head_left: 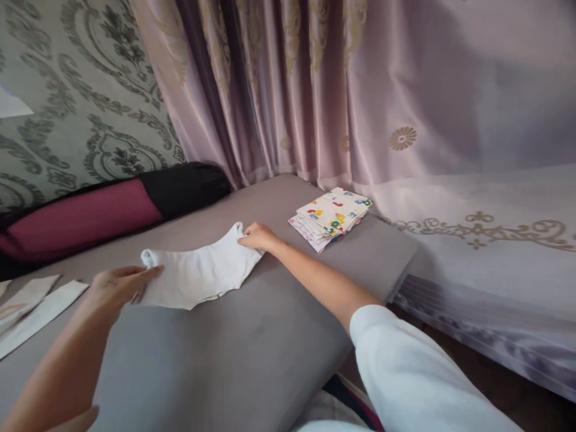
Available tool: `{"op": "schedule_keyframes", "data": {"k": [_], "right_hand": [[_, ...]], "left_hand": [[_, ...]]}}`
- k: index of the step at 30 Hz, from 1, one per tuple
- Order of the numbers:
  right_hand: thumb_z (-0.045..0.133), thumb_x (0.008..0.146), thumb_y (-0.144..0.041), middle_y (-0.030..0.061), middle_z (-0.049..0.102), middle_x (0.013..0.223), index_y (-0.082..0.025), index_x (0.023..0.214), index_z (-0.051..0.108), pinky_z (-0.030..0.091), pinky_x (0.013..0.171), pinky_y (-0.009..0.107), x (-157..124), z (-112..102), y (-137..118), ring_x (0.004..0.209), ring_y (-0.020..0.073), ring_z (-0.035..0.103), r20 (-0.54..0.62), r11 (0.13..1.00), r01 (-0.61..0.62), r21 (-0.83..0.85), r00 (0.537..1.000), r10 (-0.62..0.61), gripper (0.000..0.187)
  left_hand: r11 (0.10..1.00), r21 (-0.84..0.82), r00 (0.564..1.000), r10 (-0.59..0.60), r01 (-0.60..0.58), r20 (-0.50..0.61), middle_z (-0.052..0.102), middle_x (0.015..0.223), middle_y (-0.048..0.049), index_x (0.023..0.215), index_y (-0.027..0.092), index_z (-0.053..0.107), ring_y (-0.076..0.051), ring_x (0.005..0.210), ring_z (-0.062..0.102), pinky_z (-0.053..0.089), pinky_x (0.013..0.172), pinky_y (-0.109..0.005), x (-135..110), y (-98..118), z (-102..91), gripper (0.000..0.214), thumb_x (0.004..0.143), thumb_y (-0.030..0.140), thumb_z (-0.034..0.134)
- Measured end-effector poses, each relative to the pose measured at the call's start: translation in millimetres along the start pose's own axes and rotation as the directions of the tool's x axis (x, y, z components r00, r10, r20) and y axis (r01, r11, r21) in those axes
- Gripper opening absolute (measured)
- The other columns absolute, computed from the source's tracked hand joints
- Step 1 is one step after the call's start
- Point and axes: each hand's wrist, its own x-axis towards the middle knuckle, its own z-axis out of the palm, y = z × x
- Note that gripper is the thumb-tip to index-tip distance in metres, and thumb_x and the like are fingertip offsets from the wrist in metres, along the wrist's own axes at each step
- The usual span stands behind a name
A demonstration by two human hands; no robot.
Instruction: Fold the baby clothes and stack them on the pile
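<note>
A small white garment point(198, 270) is stretched between my two hands above the grey padded surface. I cannot tell exactly what kind of garment it is. My left hand point(123, 285) pinches its left end, where the top edge curls over. At the other end, my right hand point(260, 237) grips the upper corner with closed fingers. The cloth sags a little in the middle, and its lower edge hangs close to the surface.
A stack of folded printed cloths point(333, 216) lies on the grey surface point(216, 360) to the right. Pale flat cloth pieces point(36, 306) lie at the left. A maroon and black bolster point(90, 213) runs along the wallpapered wall. Pink curtains point(306, 90) hang behind.
</note>
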Motion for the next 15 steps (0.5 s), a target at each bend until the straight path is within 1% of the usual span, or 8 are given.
{"op": "schedule_keyframes", "data": {"k": [2, 4, 6, 8, 11, 12, 13, 15], "right_hand": [[0.056, 0.076, -0.032, 0.0003, 0.064, 0.067, -0.018, 0.073, 0.071, 0.034, 0.053, 0.019, -6, -23, 7, 0.065, 0.0105, 0.057, -0.050, 0.999, -0.020, -0.030, 0.999, 0.018, 0.021], [0.057, 0.075, -0.028, 0.0013, 0.065, 0.067, -0.017, 0.072, 0.072, 0.035, 0.054, 0.020, -15, -52, 14, 0.066, 0.0119, 0.059, -0.066, 0.996, -0.068, -0.063, 0.996, 0.064, 0.018], [0.058, 0.073, -0.025, 0.0024, 0.067, 0.071, -0.018, 0.074, 0.073, 0.038, 0.057, 0.020, -24, -83, 23, 0.071, 0.0147, 0.062, -0.101, 0.985, -0.132, -0.114, 0.988, 0.120, 0.016], [0.061, 0.073, -0.023, 0.0045, 0.070, 0.077, -0.017, 0.078, 0.073, 0.042, 0.063, 0.022, -33, -115, 34, 0.077, 0.0173, 0.065, -0.186, 0.965, -0.191, -0.179, 0.970, 0.158, 0.015], [0.065, 0.074, -0.021, 0.0091, 0.073, 0.081, -0.016, 0.081, 0.073, 0.047, 0.072, 0.027, -41, -158, 56, 0.083, 0.0218, 0.067, -0.339, 0.913, -0.306, -0.271, 0.918, 0.207, 0.012], [0.066, 0.075, -0.020, 0.0099, 0.073, 0.078, -0.014, 0.080, 0.073, 0.048, 0.074, 0.029, -41, -170, 65, 0.082, 0.0222, 0.068, -0.357, 0.901, -0.342, -0.268, 0.904, 0.237, 0.010], [0.066, 0.076, -0.019, 0.0103, 0.072, 0.073, -0.013, 0.080, 0.073, 0.050, 0.074, 0.030, -40, -181, 75, 0.079, 0.0217, 0.068, -0.339, 0.898, -0.379, -0.225, 0.894, 0.292, 0.010], [0.064, 0.083, -0.022, 0.0098, 0.070, 0.065, -0.009, 0.085, 0.070, 0.054, 0.067, 0.030, -35, -198, 97, 0.066, 0.0189, 0.068, -0.312, 0.906, -0.423, -0.027, 0.864, 0.395, 0.014]], "left_hand": [[0.978, -0.206, 1.000, -0.003, 0.006, 0.015, 0.050, 0.047, 0.0063, 0.080, 0.026, 0.065, -0.019, 0.054, 0.053, 0.039, 0.046, -0.026, -5, 28, 0.0, 0.044, 0.057, 0.064, 0.069], [0.953, -0.302, 0.997, 0.006, 0.016, 0.071, 0.048, 0.047, 0.0062, 0.076, 0.024, 0.066, -0.015, 0.052, 0.048, 0.036, 0.047, -0.025, -16, 61, 2.3, 0.037, 0.057, 0.055, 0.073], [0.903, -0.428, 0.992, 0.075, -0.023, 0.106, 0.049, 0.050, 0.0057, 0.075, 0.022, 0.066, -0.012, 0.051, 0.044, 0.033, 0.048, -0.023, -29, 96, 7.1, 0.034, 0.057, 0.050, 0.074], [0.865, -0.500, 0.988, 0.115, -0.049, 0.102, 0.043, 0.047, 0.0056, 0.068, 0.019, 0.065, -0.010, 0.048, 0.038, 0.027, 0.045, -0.022, -41, 130, 15.0, 0.030, 0.055, 0.044, 0.074], [0.800, -0.589, 0.962, 0.239, -0.117, 0.133, 0.040, 0.045, 0.0059, 0.064, 0.018, 0.063, -0.008, 0.046, 0.034, 0.023, 0.044, -0.021, -54, 175, 33.2, 0.028, 0.057, 0.044, 0.072], [0.770, -0.624, 0.953, 0.272, -0.132, 0.133, 0.039, 0.045, 0.0061, 0.063, 0.017, 0.063, -0.008, 0.045, 0.034, 0.022, 0.044, -0.021, -57, 190, 40.9, 0.028, 0.058, 0.043, 0.073], [0.728, -0.667, 0.942, 0.313, -0.157, 0.120, 0.039, 0.045, 0.0064, 0.062, 0.017, 0.062, -0.007, 0.044, 0.033, 0.021, 0.043, -0.021, -61, 205, 49.1, 0.028, 0.058, 0.042, 0.073], [0.641, -0.752, 0.926, 0.359, -0.153, 0.117, 0.038, 0.044, 0.0069, 0.059, 0.016, 0.059, -0.006, 0.042, 0.031, 0.020, 0.043, -0.020, -68, 235, 66.8, 0.026, 0.059, 0.038, 0.073]]}}
